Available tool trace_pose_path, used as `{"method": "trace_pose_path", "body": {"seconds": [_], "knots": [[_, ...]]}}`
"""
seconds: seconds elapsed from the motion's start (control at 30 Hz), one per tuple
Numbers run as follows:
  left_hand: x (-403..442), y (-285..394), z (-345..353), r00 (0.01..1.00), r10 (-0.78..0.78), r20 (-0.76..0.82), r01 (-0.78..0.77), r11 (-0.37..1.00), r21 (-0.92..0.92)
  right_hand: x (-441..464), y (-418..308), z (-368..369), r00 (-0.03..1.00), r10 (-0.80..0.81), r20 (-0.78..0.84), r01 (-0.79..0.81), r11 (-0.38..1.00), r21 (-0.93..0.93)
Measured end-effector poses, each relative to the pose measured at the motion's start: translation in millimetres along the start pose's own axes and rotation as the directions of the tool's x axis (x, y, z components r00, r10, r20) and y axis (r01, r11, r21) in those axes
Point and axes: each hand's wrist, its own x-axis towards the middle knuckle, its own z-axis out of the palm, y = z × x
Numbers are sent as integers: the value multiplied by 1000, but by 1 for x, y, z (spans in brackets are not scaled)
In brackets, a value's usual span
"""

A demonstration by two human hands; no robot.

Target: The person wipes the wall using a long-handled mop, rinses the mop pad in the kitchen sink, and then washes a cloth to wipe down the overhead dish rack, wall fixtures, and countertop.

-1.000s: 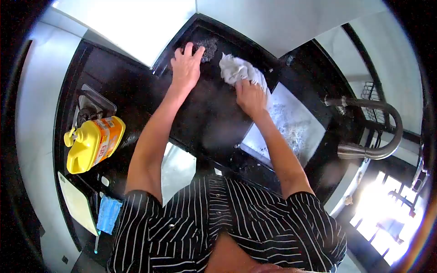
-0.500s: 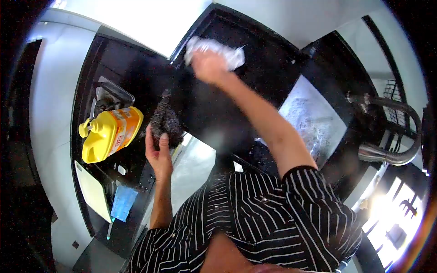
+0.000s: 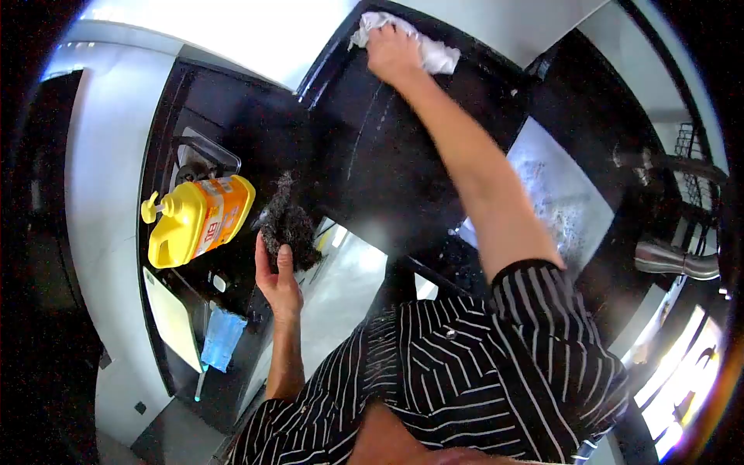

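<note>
A white cloth (image 3: 439,56) lies bunched on the black countertop (image 3: 376,167) at its far corner, held beneath the curled fingers of the right hand (image 3: 394,56). Compared with half a second earlier, it has moved farther into the corner; this probably extends the wiped area toward the far edge. The left hand (image 3: 280,290) grips a dark scourer (image 3: 287,225) between thumb and fingers, near and left; a second ago the scourer lay in that far corner, apparently in the cloth's path. Farther left stand a yellow pump bottle (image 3: 203,223) and, nearer, a pale cutting board (image 3: 170,319).
</note>
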Motion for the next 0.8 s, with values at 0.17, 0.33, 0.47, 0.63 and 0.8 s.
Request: {"method": "trace_pose_path", "body": {"seconds": [0.17,0.33,0.47,0.63,0.8], "knots": [[8,0,2,998,-49,26,51,993,-111,-70,-59,3,938,-340,65,331,936,119],[18,2,4,998,-12,55,14,999,-36,-38,-35,-2,943,-333,21,331,942,58],[12,2,-4,996,-36,78,39,998,-48,-9,-9,-7,992,-48,115,52,998,-33],[-7,4,-16,994,-74,75,87,980,-181,18,-4,8,998,53,-29,-53,999,-11],[-13,-7,-11,983,-161,91,182,924,-337,-26,-27,-24,940,-251,233,254,967,17]]}}
